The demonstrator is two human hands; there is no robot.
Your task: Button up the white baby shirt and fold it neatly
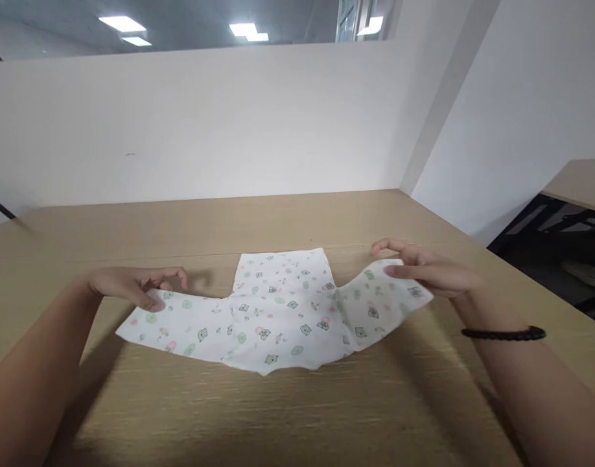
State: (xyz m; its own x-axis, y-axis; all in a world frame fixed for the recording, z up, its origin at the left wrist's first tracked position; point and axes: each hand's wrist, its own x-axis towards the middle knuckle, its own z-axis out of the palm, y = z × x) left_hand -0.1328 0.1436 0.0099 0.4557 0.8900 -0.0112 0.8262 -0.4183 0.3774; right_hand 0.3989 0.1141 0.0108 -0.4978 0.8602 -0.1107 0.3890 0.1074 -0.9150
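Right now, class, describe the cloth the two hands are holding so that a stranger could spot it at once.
Start at the wide wooden table in front of the white wall. Near its middle lies a small white garment, its two ends pinched by the left hand and the right hand. It is the only fabric there, printed with tiny green and pink figures.

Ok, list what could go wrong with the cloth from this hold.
1. The right hand pinches only the raised end of the printed cloth; that thin grip may slip, and the end would drop.
2. The left hand holds the other end low on the wooden table, so the cloth is lifted unevenly and its middle may bunch or crease.
3. The picture is blurred at the right end, so the hold cannot be judged well.
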